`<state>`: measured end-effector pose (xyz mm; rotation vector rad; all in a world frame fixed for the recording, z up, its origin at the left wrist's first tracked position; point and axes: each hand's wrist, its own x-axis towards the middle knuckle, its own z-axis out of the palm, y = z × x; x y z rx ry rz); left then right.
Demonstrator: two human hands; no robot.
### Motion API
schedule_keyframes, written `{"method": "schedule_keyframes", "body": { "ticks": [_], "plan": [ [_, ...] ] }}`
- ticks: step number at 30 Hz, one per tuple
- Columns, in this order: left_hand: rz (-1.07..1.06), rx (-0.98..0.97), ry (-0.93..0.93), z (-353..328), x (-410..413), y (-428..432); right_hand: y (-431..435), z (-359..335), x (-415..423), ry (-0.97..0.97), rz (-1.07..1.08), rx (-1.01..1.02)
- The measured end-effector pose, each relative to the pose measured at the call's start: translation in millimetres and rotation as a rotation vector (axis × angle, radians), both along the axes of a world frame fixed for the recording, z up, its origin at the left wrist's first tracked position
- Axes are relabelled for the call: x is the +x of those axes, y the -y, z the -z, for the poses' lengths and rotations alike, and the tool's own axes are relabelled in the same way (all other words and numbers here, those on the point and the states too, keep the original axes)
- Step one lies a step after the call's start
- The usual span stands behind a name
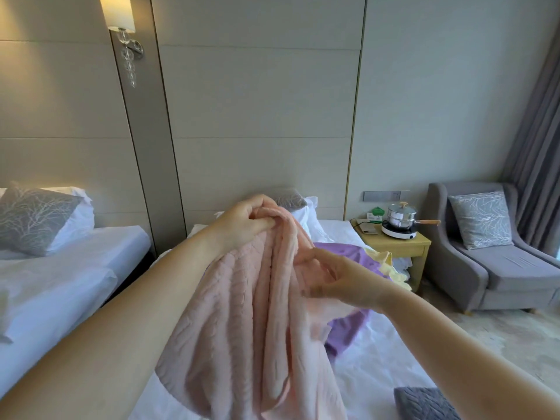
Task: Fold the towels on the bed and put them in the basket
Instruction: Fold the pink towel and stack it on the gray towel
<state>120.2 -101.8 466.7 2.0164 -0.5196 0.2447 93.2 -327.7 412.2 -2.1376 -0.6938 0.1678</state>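
Head view: I'm lifting pink towel (242, 313) above bed (378, 353). L hand (242, 224) fingers gripping top edge, R hand (336, 281) pinching edge, prob. finding corners to fold. Basket not visible.

Wall (257, 101): pale panels, dark vertical strips. Wall lamp (121, 13): was lit, upper left. Twin bed (75, 262): stood left, white linen, grey pillow (33, 219). Wooden nightstand (403, 242): carried a pot (398, 215). Grey armchair (500, 268): stood beside grey curtain (542, 147). Floor (500, 338): pale, marbled.
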Motion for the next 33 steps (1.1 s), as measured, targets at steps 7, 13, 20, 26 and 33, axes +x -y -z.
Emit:
{"method": "schedule_keyframes", "body": {
  "ticks": [7,13,20,26,33],
  "plan": [
    [-0.029,0.092,0.052,-8.1,-8.8,-9.4,-20.7,-15.8,14.2,0.453,0.406,0.141],
    [-0.057,0.175,0.138,-7.6,-7.6,-11.4,-38.3,-26.8,9.6,0.703,0.43,-0.109],
    [-0.113,0.193,0.24,-6.4,0.8,-9.5,-40.5,-28.7,2.0,0.285,0.062,0.277],
    [-0.215,0.195,0.322,-5.0,5.3,-12.1,-28.7,-23.5,-2.8,0.056,-0.061,0.097],
    [-0.283,0.145,0.298,-5.7,10.6,-17.0,-16.3,-13.2,-0.5,0.33,0.065,-0.576]
  ]
}}
